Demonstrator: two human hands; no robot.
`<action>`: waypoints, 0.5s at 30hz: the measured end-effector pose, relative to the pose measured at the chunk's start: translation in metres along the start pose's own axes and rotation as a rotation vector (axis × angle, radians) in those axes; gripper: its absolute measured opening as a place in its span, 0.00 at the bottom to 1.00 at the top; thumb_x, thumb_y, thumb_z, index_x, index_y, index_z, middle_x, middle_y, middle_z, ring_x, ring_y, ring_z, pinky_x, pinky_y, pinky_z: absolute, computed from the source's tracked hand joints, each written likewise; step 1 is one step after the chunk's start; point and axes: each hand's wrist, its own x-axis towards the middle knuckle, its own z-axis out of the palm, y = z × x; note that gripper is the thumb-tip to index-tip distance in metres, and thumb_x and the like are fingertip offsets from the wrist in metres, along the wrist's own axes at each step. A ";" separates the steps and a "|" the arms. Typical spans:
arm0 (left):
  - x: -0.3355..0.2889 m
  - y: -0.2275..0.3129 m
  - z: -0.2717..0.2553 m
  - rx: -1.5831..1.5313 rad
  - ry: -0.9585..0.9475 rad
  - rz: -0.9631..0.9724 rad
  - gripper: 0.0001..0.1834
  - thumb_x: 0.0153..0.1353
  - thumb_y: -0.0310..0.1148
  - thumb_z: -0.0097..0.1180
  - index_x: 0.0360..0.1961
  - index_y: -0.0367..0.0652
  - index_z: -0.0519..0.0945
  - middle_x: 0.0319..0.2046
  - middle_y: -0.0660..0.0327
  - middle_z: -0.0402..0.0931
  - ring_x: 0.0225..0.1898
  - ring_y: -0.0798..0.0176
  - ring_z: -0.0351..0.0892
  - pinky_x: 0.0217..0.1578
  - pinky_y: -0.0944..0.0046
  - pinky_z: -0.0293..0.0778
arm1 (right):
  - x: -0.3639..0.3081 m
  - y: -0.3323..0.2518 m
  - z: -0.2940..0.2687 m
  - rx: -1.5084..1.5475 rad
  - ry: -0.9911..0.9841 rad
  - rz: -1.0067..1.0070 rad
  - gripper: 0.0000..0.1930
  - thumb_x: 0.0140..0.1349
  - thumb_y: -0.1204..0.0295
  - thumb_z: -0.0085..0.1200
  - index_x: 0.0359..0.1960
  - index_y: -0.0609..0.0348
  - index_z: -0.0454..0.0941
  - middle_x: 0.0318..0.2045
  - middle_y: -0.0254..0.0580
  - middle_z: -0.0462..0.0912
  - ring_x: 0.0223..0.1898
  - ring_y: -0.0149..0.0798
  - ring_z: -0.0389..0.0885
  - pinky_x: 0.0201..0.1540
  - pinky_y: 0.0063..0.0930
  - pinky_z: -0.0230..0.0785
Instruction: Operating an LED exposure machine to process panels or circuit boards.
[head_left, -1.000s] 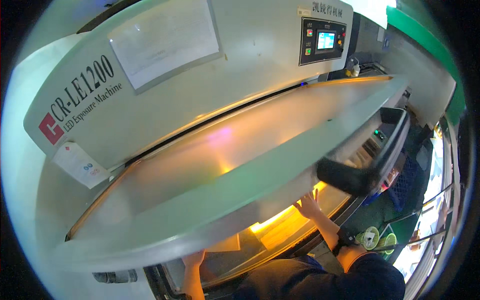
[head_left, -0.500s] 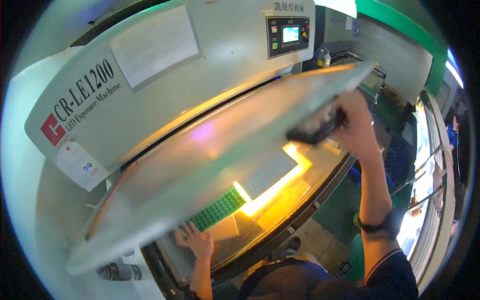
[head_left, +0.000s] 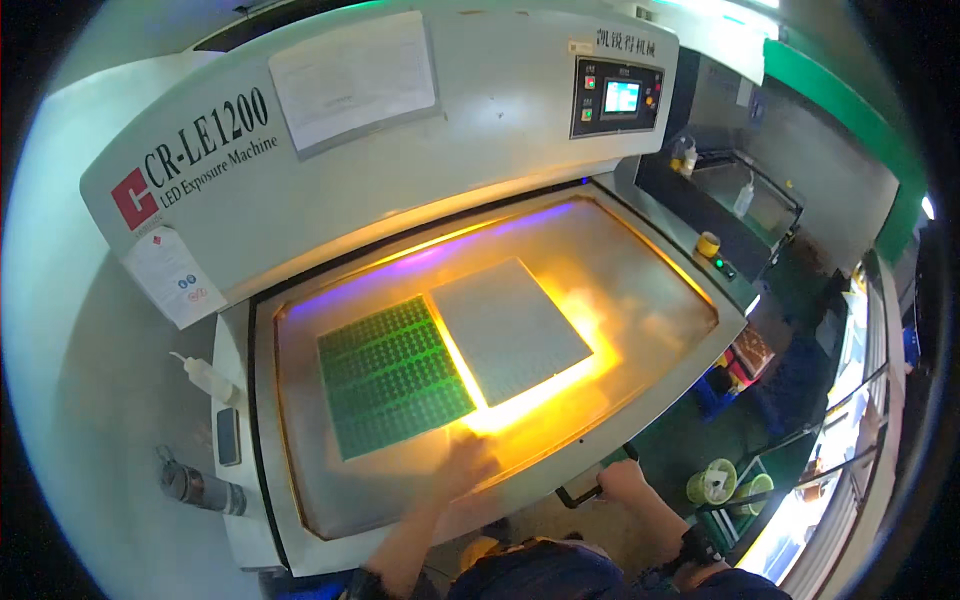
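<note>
The pale-framed cover (head_left: 292,420) of the exposure machine lies flat, its clear sheet over the bed. Beneath the sheet, a green circuit panel (head_left: 385,375) with rows of round marks lies to the left of a grey panel (head_left: 510,330). Bright yellow light edges the grey panel on its near and right sides. At the front edge of the cover, my right hand (head_left: 624,482) is closed around a black handle (head_left: 583,494). My left hand (head_left: 468,465) is over the sheet, just off the near corner of the green panel; motion smears its fingers.
On the left ledge are a white squeeze bottle (head_left: 208,378), a phone (head_left: 228,436) and a grey flask (head_left: 200,488). The machine's control screen (head_left: 622,97) is lit. A yellow tape roll (head_left: 708,244) sits at the right. Green baskets (head_left: 712,482) stand on the floor, lower right.
The cover has come down from a raised tilt to lie flat over both panels. My right hand came down with it on the handle. My left hand moved from the green panel's edge to the right.
</note>
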 end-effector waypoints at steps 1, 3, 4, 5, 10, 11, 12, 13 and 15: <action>0.018 -0.007 -0.007 0.194 0.179 -0.038 0.39 0.67 0.59 0.49 0.73 0.55 0.58 0.73 0.55 0.54 0.75 0.45 0.48 0.72 0.43 0.43 | -0.005 -0.004 -0.009 0.034 -0.012 -0.025 0.16 0.52 0.51 0.63 0.30 0.50 0.86 0.26 0.43 0.85 0.32 0.49 0.86 0.34 0.43 0.77; 0.039 -0.044 0.020 0.352 0.331 -0.148 0.41 0.65 0.63 0.47 0.74 0.57 0.56 0.75 0.57 0.48 0.75 0.39 0.42 0.71 0.35 0.38 | 0.000 -0.001 -0.008 0.055 -0.014 -0.064 0.17 0.52 0.51 0.63 0.30 0.50 0.86 0.26 0.42 0.85 0.32 0.48 0.86 0.33 0.43 0.77; 0.044 -0.062 0.035 0.503 0.477 -0.240 0.44 0.64 0.66 0.45 0.75 0.59 0.53 0.77 0.59 0.43 0.75 0.34 0.36 0.69 0.27 0.33 | 0.005 0.002 -0.007 0.070 -0.019 -0.083 0.17 0.52 0.50 0.63 0.30 0.50 0.86 0.26 0.42 0.85 0.32 0.48 0.86 0.33 0.43 0.77; 0.050 -0.038 0.046 0.711 0.346 -0.234 0.46 0.61 0.72 0.40 0.75 0.61 0.54 0.78 0.64 0.36 0.75 0.31 0.28 0.64 0.18 0.25 | 0.007 0.012 0.007 0.086 -0.039 -0.076 0.17 0.52 0.50 0.63 0.30 0.50 0.86 0.26 0.42 0.85 0.32 0.48 0.86 0.33 0.43 0.77; 0.059 -0.031 0.054 0.782 0.331 -0.295 0.50 0.57 0.78 0.33 0.75 0.61 0.53 0.78 0.69 0.39 0.76 0.37 0.28 0.65 0.20 0.22 | 0.018 0.020 0.001 0.102 -0.240 -0.196 0.19 0.54 0.48 0.60 0.35 0.49 0.85 0.33 0.41 0.86 0.36 0.47 0.86 0.34 0.43 0.77; 0.060 -0.031 0.050 0.812 0.343 -0.299 0.49 0.58 0.77 0.35 0.75 0.63 0.55 0.77 0.69 0.41 0.76 0.37 0.29 0.65 0.20 0.22 | 0.016 0.023 -0.008 0.117 -0.277 -0.209 0.19 0.54 0.48 0.60 0.35 0.49 0.85 0.33 0.41 0.86 0.36 0.47 0.86 0.34 0.43 0.77; 0.061 -0.028 0.047 0.835 0.357 -0.298 0.47 0.58 0.76 0.38 0.74 0.64 0.56 0.77 0.70 0.43 0.76 0.36 0.30 0.65 0.20 0.23 | 0.010 0.029 -0.018 0.203 -0.147 -0.360 0.18 0.55 0.52 0.61 0.39 0.49 0.84 0.37 0.42 0.86 0.39 0.46 0.86 0.37 0.42 0.78; 0.062 -0.026 0.043 0.831 0.351 -0.311 0.48 0.58 0.76 0.38 0.74 0.63 0.57 0.77 0.69 0.44 0.76 0.37 0.30 0.66 0.21 0.23 | 0.008 0.037 -0.018 0.290 -0.008 -0.511 0.17 0.55 0.55 0.62 0.42 0.49 0.83 0.41 0.42 0.85 0.42 0.46 0.85 0.40 0.41 0.78; 0.070 -0.029 0.043 0.787 0.330 -0.303 0.48 0.57 0.77 0.38 0.74 0.63 0.57 0.77 0.69 0.44 0.76 0.37 0.31 0.66 0.22 0.22 | 0.000 0.051 0.017 0.617 0.232 -0.737 0.17 0.55 0.60 0.63 0.45 0.48 0.82 0.44 0.42 0.84 0.45 0.46 0.83 0.45 0.40 0.78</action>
